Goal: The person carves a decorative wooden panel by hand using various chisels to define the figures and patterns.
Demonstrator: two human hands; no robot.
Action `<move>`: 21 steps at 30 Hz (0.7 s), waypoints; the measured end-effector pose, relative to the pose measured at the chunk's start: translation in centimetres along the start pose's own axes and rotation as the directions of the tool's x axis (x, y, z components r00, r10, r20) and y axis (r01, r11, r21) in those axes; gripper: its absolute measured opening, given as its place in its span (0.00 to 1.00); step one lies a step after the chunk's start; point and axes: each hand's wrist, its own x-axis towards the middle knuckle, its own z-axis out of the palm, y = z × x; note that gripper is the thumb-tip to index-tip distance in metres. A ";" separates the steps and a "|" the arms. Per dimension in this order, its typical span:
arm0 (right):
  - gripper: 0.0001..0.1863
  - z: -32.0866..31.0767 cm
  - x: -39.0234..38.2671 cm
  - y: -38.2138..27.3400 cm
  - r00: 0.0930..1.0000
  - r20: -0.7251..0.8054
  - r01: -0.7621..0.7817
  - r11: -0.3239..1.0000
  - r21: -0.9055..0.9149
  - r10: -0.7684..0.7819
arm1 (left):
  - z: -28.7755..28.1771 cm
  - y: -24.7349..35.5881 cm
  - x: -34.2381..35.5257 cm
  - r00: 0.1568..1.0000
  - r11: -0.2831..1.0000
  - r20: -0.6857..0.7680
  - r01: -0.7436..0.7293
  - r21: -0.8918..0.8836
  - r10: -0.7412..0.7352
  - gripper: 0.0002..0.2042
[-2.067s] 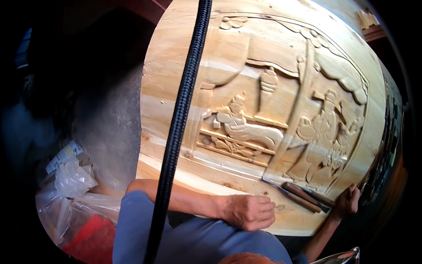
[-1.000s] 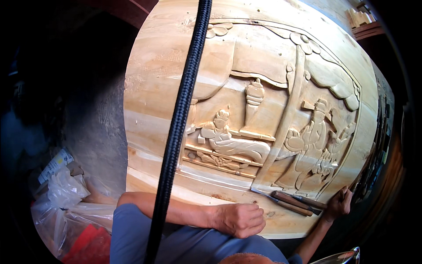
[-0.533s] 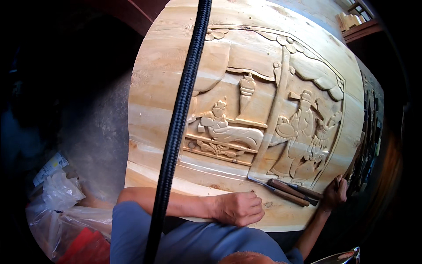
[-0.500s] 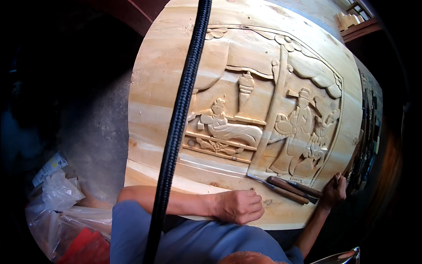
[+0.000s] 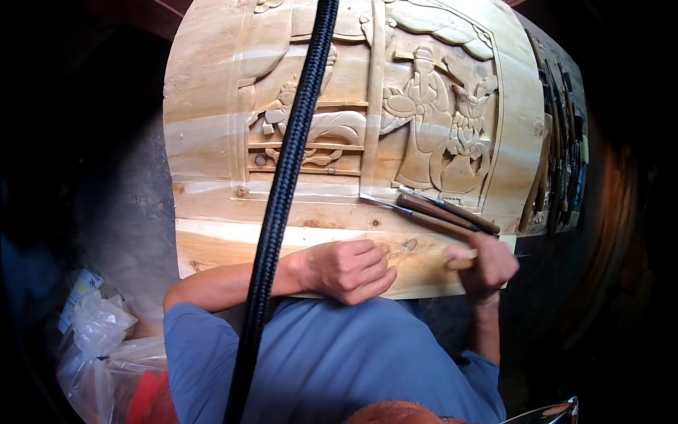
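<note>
A large pale wooden panel (image 5: 212,208), carved in relief with figures, lies before me. My left hand (image 5: 351,272) is closed on the bare wood by its near edge; whatever its curled fingers may hold is hidden. My right hand (image 5: 491,267) grips a tool with a light wooden handle (image 5: 460,263) above the panel's near right corner. That hand is blurred, and a thin tip seems to stick out on its far side. Just beyond it lie three chisels with wooden handles, among them a dark-handled chisel (image 5: 431,212), their blades pointing left.
More long, thin tools (image 5: 565,134) are lined up on a surface along the panel's right side. A black braided cable (image 5: 282,191) crosses the view from top to bottom. Clear plastic bags (image 5: 102,332) with something red inside stand on the floor at lower left.
My right hand has come left from beside the panel's right edge, with the light-handled tool now showing in it. My left hand stays closed by the near edge. The whole view has shifted.
</note>
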 end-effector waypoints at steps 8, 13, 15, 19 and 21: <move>0.34 2.8 -2.5 -7.5 0.989 0.117 -0.113 0.977 0.181 0.093 | -2.7 -1.1 -0.3 0.983 0.972 0.001 0.182 0.149 -0.184 0.18; 0.30 3.8 -2.4 -7.4 0.997 0.071 -0.059 0.954 0.293 0.040 | -2.4 -2.7 2.0 0.984 0.959 0.064 0.145 0.245 -0.165 0.20; 0.26 4.1 -2.0 -7.2 0.999 0.047 -0.019 0.941 0.339 0.003 | -1.3 -3.3 2.5 0.989 0.952 0.053 0.115 0.284 -0.135 0.21; 0.23 4.4 -1.7 -7.0 0.999 0.044 0.000 0.938 0.347 -0.016 | -0.1 -3.7 3.4 0.988 0.940 0.084 0.096 0.329 -0.130 0.21; 0.20 4.3 -1.2 -7.0 0.999 0.017 0.022 0.923 0.385 -0.030 | 0.5 -3.9 3.3 0.990 0.931 0.090 0.074 0.357 -0.113 0.20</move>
